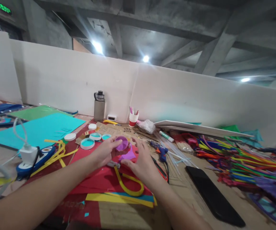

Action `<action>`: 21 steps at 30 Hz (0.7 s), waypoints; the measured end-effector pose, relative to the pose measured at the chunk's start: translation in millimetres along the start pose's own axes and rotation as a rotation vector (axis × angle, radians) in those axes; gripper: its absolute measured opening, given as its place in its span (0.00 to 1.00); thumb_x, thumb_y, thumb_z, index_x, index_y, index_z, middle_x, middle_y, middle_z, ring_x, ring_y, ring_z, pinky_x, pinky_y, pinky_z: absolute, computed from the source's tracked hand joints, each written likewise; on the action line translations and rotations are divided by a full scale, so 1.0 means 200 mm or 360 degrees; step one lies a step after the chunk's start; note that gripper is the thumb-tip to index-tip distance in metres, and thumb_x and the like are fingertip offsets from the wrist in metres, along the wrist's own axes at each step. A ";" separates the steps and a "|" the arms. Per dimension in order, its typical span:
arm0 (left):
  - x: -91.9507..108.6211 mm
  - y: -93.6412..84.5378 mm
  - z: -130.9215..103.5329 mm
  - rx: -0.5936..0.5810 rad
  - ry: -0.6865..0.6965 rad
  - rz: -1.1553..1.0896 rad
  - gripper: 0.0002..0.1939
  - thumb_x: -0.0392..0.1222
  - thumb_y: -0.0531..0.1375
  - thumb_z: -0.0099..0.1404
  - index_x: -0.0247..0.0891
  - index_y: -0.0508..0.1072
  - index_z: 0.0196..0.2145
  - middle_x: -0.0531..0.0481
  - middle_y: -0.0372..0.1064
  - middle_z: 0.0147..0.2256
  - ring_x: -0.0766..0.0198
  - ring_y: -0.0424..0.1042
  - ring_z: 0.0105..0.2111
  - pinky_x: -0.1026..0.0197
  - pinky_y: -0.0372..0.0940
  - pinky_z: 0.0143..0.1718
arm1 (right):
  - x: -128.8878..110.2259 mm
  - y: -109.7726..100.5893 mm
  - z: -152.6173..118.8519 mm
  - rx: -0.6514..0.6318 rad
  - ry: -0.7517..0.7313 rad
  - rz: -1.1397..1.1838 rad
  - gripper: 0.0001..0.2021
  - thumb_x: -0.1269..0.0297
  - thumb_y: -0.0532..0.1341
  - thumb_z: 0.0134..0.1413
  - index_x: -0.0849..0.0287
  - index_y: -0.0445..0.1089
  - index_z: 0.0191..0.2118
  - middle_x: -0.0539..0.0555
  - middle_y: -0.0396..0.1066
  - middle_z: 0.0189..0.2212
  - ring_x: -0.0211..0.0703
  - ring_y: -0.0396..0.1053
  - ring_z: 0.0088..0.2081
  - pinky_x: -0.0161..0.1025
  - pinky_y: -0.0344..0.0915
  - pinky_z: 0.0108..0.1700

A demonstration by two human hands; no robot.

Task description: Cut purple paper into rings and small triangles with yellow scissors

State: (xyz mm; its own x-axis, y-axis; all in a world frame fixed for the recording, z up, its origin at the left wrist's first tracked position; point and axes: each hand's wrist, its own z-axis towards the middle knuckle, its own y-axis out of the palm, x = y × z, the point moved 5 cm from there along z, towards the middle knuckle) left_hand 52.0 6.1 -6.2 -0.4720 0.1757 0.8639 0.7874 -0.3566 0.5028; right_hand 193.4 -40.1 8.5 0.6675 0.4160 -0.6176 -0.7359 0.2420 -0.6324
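Observation:
Between the thumb and fingers of my left hand (106, 150) is a small round purple cup (122, 144), its opening tilted toward me. My right hand (141, 158) is held open to the right of it, fingers spread and curved, with its thumb near a purple star-shaped paper piece (128, 154). Whether the thumb touches that piece is hard to tell. Below the hands, a yellow looped strip (130, 191) lies on red paper (99, 182), over yellow and blue sheets.
Round white lids with blue insides (87, 143) sit behind my left hand. A blue glue gun (162, 153) and a black phone (213, 195) lie to the right, beyond them colourful pipe cleaners (250, 159). A power strip (34, 161) is at left; a bottle (99, 107) stands behind.

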 end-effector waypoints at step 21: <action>-0.10 0.07 -0.04 -0.0201 -0.0111 -0.0308 0.13 0.42 0.56 0.67 0.33 0.74 0.45 0.39 0.75 0.43 0.60 0.76 0.37 0.59 0.72 0.39 | 0.01 0.00 0.02 0.0155 -0.0204 0.0028 0.27 0.67 0.65 0.46 0.58 0.64 0.55 0.57 0.67 0.50 0.51 0.61 0.53 0.49 0.58 0.56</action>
State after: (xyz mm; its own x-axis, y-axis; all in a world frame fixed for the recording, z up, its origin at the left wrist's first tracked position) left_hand 70.2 -9.2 -16.9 -0.5773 0.3130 0.7542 0.6272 -0.4214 0.6550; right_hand 194.7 -36.2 9.2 0.6391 0.5280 -0.5592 -0.7589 0.3151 -0.5699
